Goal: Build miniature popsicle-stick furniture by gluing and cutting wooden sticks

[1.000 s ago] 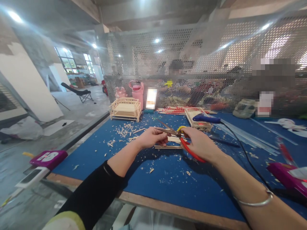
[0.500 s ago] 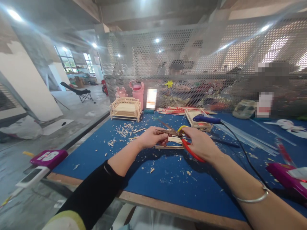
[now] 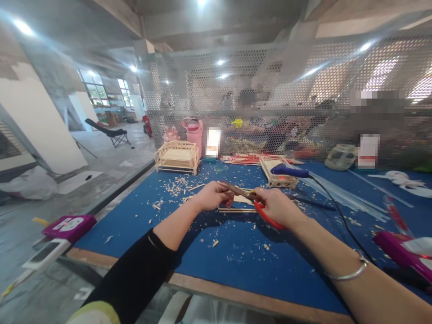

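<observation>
The shears (image 3: 259, 208) were held low over the middle of the bench (image 3: 236, 263), between the two hands. The right hand (image 3: 276, 206) had its fingers clamped round the looped red handles, which looked like smooth, slightly slippery plastic. The narrow brownish blades, dull and hard like worn steel, ran up and left to the left hand (image 3: 214, 196). That hand's fingers were drawn together in a pinch just under the blades, and what they pinched was too small and too hidden to tell. The shears seemed light but rigid, best gripped through the handle loops and well clear of the pointed tips. Just beneath the hands lay loose wooden sticks (image 3: 236, 209): thin, straight, pale and square-edged, probably nearly weightless, and brittle enough to snap or splinter if bent. They looked easiest to hold by pinching near the middle or close to a cut. The bench wore a blue, felt-like mat strewn with wood chips (image 3: 175, 185). Farther back stood a small slatted wooden bed model (image 3: 177, 156), which looked fragile at its joints, and a second slatted frame (image 3: 278, 176). Across that frame rested a blue glue gun (image 3: 289, 171) on a black cord. A perforated metal screen (image 3: 270, 90) closed off the far edge.
</observation>
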`<state>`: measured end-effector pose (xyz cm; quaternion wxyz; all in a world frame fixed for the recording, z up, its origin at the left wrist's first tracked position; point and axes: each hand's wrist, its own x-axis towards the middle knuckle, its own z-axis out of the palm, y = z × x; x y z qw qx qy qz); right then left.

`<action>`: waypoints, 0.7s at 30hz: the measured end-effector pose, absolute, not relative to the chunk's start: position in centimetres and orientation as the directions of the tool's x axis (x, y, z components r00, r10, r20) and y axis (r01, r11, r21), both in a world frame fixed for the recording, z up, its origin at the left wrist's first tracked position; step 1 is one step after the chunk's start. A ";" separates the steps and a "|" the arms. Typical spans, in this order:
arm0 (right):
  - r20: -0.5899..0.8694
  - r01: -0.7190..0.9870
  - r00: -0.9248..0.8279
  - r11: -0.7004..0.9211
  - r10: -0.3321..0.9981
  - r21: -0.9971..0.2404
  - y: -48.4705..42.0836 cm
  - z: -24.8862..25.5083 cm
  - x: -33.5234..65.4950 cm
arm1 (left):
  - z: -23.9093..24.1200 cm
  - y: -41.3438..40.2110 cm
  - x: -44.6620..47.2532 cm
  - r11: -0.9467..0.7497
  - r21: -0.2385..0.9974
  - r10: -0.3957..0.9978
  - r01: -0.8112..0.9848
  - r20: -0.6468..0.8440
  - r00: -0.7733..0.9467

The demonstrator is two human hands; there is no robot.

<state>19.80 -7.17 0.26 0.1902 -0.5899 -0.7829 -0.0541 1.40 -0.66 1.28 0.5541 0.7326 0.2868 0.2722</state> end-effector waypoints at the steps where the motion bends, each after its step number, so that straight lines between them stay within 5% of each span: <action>1: 0.355 0.945 -0.243 0.303 0.903 -0.123 -7.3 0.3 19.5 | 1.2 -0.6 1.4 -0.229 0.965 0.717 0.125 0.080 0.693; 9: 0.506 0.929 -0.119 0.276 0.854 -0.246 -7.0 0.7 20.9 | 1.1 -0.2 1.2 -0.094 0.995 0.752 0.017 0.060 0.656; 21: 0.468 0.929 -0.303 0.367 0.830 -0.050 -6.7 0.5 21.0 | 0.7 -0.4 1.4 -0.163 0.982 0.711 0.091 0.054 0.701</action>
